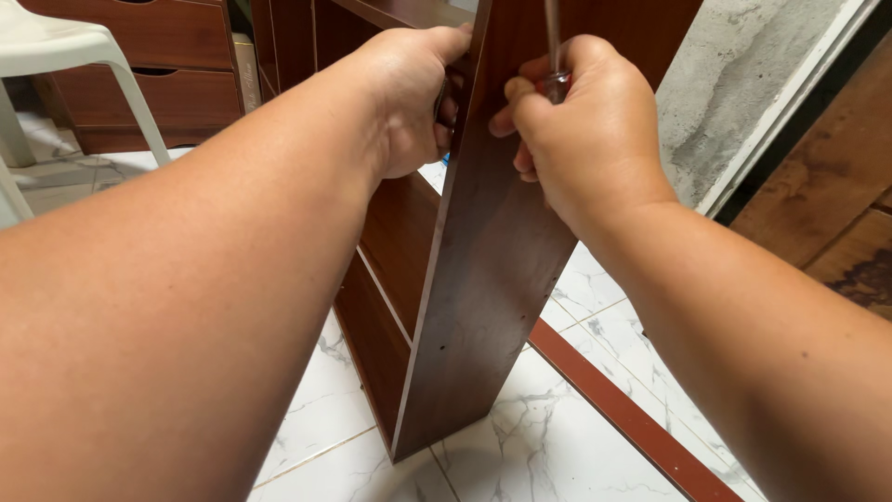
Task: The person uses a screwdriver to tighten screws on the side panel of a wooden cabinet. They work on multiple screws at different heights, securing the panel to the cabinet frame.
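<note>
Your left hand (413, 98) clamps the upright brown panel (483, 270) standing on the tiled floor (548, 437), right hand (585, 130) fisted round a screwdriver (554, 46) (tip hidden), so a slip could likely gouge the veneer or tip it.

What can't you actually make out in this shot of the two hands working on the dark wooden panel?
- Head view: the tip of the metal tool shaft is cut off by the top edge.
- The tool's handle is wrapped inside the right hand.
- The left hand has its fingertips behind the wooden panel; what they touch is hidden.
- The panel's top is cut off by the top edge.
- The white plastic chair is cut off at the left edge.
</note>
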